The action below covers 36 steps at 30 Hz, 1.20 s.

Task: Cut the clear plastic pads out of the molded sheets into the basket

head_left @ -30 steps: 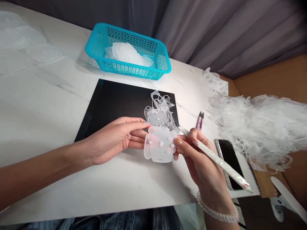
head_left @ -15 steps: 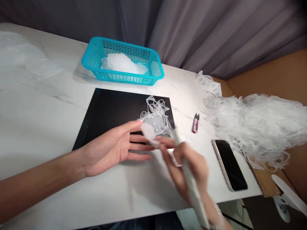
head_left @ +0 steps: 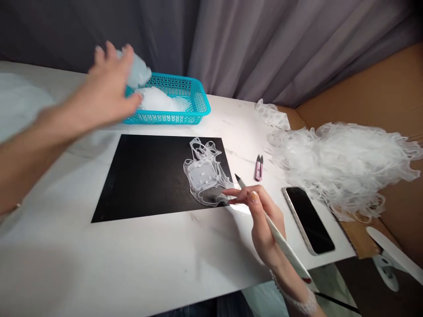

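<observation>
Currently the right hand (head_left: 262,220) pinches a white craft knife (head_left: 280,237) pen-style, its pointed tip just beside a webbed translucent moulded sheet (head_left: 201,176) lying near the right edge of a black mat (head_left: 142,185) on the worktop (head_left: 165,251). The blurred left hand (head_left: 109,83) is spread above a turquoise basket (head_left: 198,99), a pale piece (head_left: 137,70) at its fingers; whether it grips, I cannot tell. Pink snips (head_left: 258,168) sit just off the mat, within the right hand's easy reach.
</observation>
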Each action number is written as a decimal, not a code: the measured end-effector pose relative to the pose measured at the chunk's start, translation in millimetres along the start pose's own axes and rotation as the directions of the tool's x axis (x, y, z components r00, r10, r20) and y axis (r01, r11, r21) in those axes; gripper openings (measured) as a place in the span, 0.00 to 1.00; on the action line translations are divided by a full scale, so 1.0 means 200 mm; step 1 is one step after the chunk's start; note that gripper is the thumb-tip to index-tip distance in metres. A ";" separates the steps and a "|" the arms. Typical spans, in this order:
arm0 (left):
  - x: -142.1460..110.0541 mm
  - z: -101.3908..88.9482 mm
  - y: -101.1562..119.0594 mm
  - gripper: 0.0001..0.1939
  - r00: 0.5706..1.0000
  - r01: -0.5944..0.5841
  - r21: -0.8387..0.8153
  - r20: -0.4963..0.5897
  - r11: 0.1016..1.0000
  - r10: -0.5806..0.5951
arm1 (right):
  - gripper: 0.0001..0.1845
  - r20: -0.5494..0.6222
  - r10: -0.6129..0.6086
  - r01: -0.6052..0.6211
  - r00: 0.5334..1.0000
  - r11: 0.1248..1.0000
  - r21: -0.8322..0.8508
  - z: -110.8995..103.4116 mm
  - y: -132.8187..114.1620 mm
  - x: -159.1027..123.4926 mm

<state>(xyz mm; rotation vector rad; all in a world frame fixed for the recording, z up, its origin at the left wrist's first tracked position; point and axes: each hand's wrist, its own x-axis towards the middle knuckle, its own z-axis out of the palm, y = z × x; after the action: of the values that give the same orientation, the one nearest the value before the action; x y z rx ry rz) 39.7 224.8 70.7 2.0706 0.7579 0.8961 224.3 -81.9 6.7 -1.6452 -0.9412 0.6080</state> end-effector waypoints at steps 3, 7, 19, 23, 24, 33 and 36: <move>-0.22 0.20 0.02 0.30 0.938 -0.295 0.394 0.292 0.871 0.186 | 0.20 0.054 0.007 -0.008 0.999 1.000 0.016 0.00 0.04 0.02; -0.61 0.41 0.01 0.24 0.781 -0.459 0.292 0.583 0.839 0.224 | 0.22 0.112 0.007 -0.011 0.994 0.999 0.037 0.02 0.02 0.05; -0.79 0.48 0.00 0.23 0.740 -0.482 0.270 0.635 0.833 0.222 | 0.20 0.081 0.009 0.015 0.997 0.955 -0.297 0.13 -0.01 0.22; -0.86 0.48 0.06 0.18 0.688 -0.620 0.251 0.630 0.744 0.360 | 0.17 0.098 -0.062 0.097 0.993 0.911 -0.401 0.08 0.01 0.18; -0.87 0.47 0.08 0.17 0.665 -0.641 0.227 0.641 0.733 0.383 | 0.16 0.144 -0.117 0.168 0.983 0.888 -0.428 0.07 0.02 0.16; -0.57 0.53 0.04 0.17 0.944 0.015 0.299 0.311 0.954 -0.112 | 0.13 0.156 -0.117 0.173 0.981 0.895 -0.411 0.08 0.12 0.12; -0.45 0.63 0.02 0.23 0.908 0.146 0.279 0.342 0.949 -0.240 | 0.14 0.156 -0.090 0.145 0.984 0.912 -0.384 0.10 0.12 0.17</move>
<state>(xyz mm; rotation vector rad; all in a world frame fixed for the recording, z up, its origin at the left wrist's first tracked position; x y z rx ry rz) 87.6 106.3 -18.2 2.2415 0.8812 0.2899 233.9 -45.5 -18.7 -1.9011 -1.3204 0.4704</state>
